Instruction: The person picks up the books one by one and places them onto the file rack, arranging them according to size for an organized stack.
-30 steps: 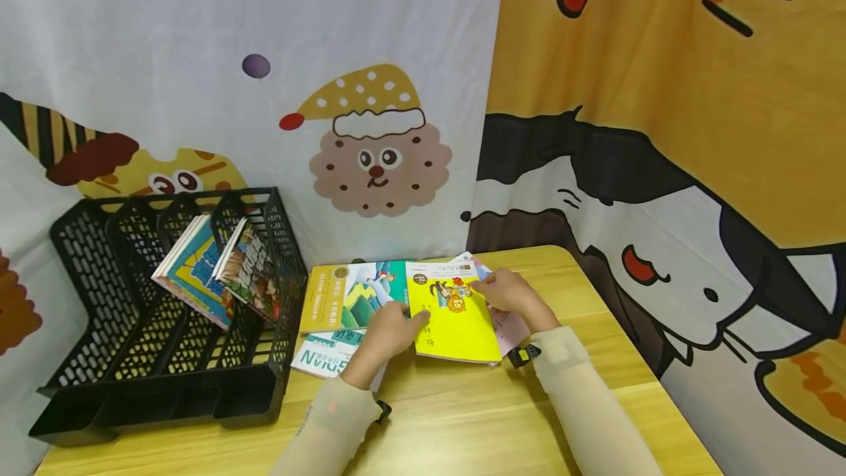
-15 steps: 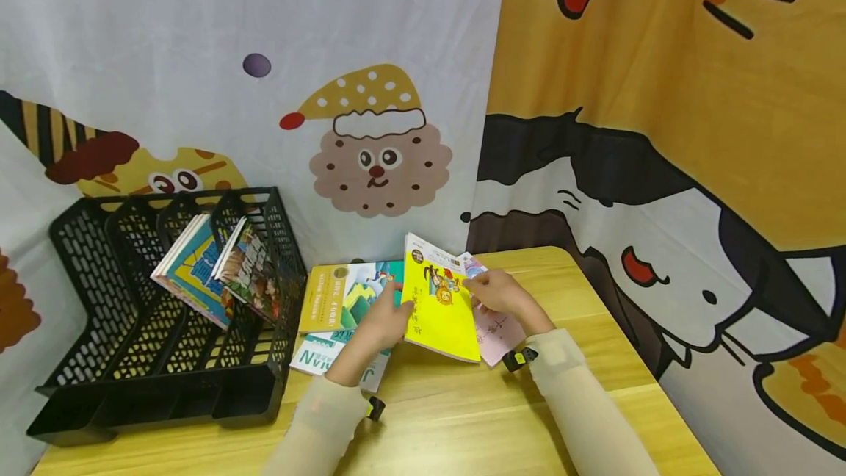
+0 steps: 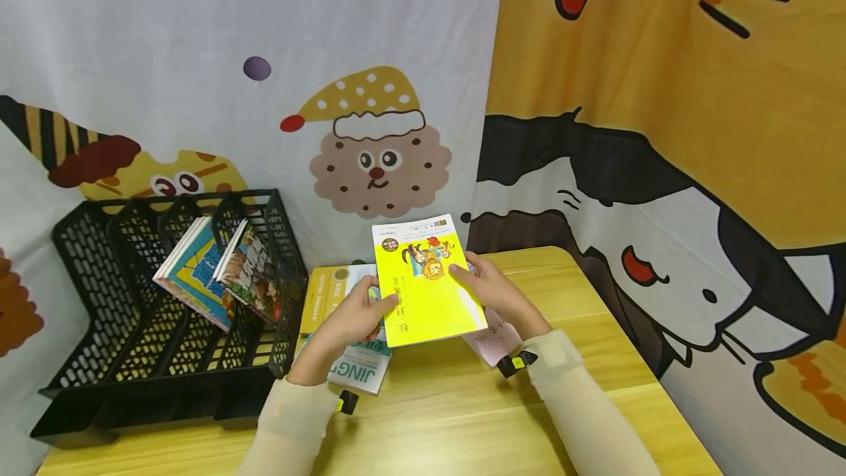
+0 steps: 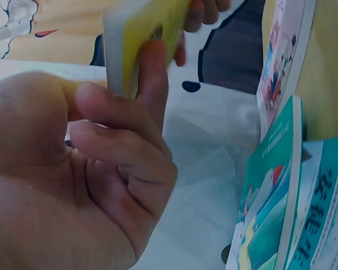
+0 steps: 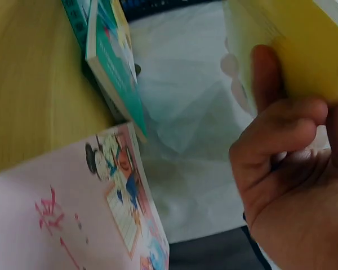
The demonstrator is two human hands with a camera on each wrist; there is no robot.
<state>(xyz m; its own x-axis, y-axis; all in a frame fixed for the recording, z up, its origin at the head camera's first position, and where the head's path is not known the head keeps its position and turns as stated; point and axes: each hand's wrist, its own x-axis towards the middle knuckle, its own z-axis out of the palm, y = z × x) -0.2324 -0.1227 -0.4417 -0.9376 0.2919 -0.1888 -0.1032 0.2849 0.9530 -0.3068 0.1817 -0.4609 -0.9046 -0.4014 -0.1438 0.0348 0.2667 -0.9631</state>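
Both hands hold a yellow book (image 3: 429, 307) with a cartoon lion on its cover, lifted above the table and tilted toward the head camera. My left hand (image 3: 353, 311) pinches its left edge, thumb on the cover. On the opposite edge my right hand (image 3: 496, 289) grips it, thumb also on the cover and fingers behind. Under and behind it lie a pink book (image 5: 73, 208) on the right, and a yellow-and-green book (image 3: 324, 300) partly over a white-and-teal book (image 3: 360, 369) on the left.
A black mesh file rack (image 3: 178, 380) with several slots stands on the left of the wooden table (image 3: 456, 417). Leaning in it are a blue-and-yellow book (image 3: 201, 270) and a dark-covered book (image 3: 254, 274). Printed curtains (image 3: 377, 13) hang close behind the table.
The yellow book has risen off the pink book and shifted left, turning its cover to face the head camera. Both hands went with it, the left hand farther to the left.
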